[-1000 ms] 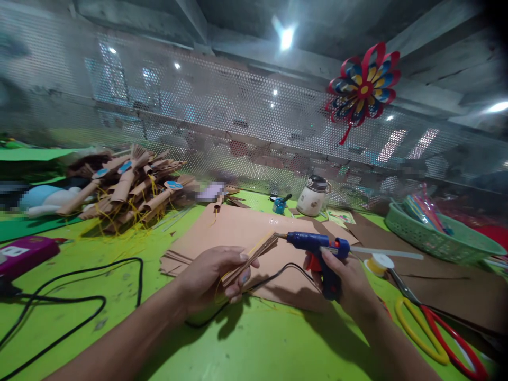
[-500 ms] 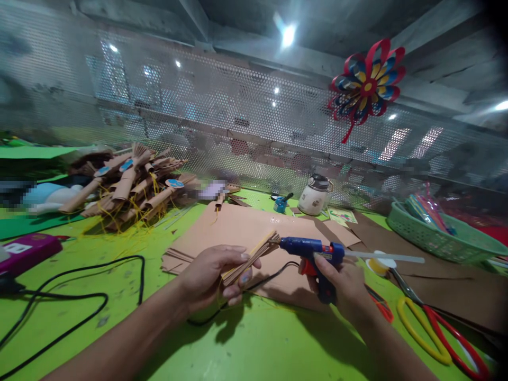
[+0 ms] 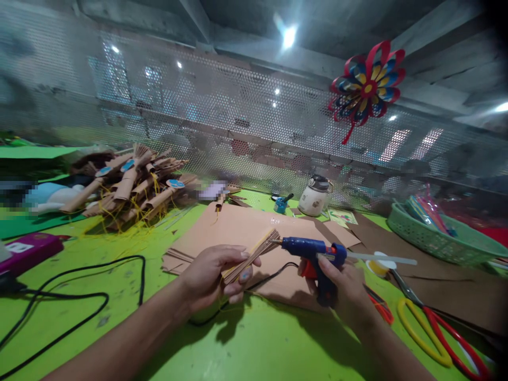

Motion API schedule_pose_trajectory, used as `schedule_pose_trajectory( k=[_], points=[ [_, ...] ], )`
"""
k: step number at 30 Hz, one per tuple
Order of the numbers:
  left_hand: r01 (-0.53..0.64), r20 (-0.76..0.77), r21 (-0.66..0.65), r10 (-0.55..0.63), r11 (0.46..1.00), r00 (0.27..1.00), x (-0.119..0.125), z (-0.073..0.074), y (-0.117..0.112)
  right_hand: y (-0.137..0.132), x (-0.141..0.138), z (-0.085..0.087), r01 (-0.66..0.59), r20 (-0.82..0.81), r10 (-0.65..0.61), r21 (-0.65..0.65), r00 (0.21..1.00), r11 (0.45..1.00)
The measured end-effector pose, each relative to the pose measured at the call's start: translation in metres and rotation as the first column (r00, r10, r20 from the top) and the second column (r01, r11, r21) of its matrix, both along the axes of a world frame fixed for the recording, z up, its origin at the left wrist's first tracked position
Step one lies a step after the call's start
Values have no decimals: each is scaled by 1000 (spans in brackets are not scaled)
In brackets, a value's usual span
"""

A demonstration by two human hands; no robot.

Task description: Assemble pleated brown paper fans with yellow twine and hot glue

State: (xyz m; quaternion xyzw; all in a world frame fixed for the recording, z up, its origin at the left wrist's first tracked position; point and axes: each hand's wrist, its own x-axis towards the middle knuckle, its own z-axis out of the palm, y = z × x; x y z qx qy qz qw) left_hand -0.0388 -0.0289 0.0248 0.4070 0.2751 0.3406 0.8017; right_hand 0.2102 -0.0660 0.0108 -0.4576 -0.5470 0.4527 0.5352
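Observation:
My left hand (image 3: 216, 278) pinches a folded fan of brown paper (image 3: 251, 258), its pleats pressed together and a yellow string along its upper side. In my right hand (image 3: 341, 280) is a blue glue gun (image 3: 305, 247), fingers wrapped round its handle near the red trigger. Its metal nozzle points left and meets, or nearly meets, the far end of the pleats. A pale glue stick (image 3: 383, 259) juts from the back of the gun. Under both hands lies a stack of brown paper sheets (image 3: 226, 222) on the green table (image 3: 159, 338).
A pile of brown paper pieces with yellow strings (image 3: 130, 185) lies at the left, near a purple power strip (image 3: 34, 251) and black cord (image 3: 105, 299). On the right are scissors (image 3: 424, 307), a yellow thread spool (image 3: 380, 264) and a green basket (image 3: 432, 238). A jar (image 3: 314, 197) stands behind.
The glue gun has shifted very slightly right, and its glue stick juts out a little less. My left hand keeps its hold on the paper fan, almost still.

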Motion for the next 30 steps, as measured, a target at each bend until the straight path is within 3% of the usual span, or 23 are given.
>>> schedule_pose_trajectory(
  k=[7, 15, 18, 22, 25, 30],
  points=[
    [33, 22, -16, -33, 999, 999, 0, -1, 0, 3, 2, -4, 43, 26, -43, -11, 999, 999],
    [33, 11, -22, -33, 999, 999, 2, -2, 0, -7, -12, -3, -179, -7, 179, -67, 984, 982],
    [4, -5, 25, -4, 1000, 1000, 4, -3, -1, -7, -12, 0, -133, -36, 130, -78, 991, 988],
    [-41, -45, 158, 49, 987, 998, 9, -6, -1, -7, -10, 2, -10, 81, 17, -96, 997, 995],
    [-65, -103, 244, 93, 967, 990, 12, -7, -2, -9, -13, 3, 12, 177, 4, -90, 984, 996],
    [-76, -185, 267, 128, 961, 974, 15, -4, -6, -11, -18, 5, 27, 254, -5, -84, 967, 996]
  ],
)
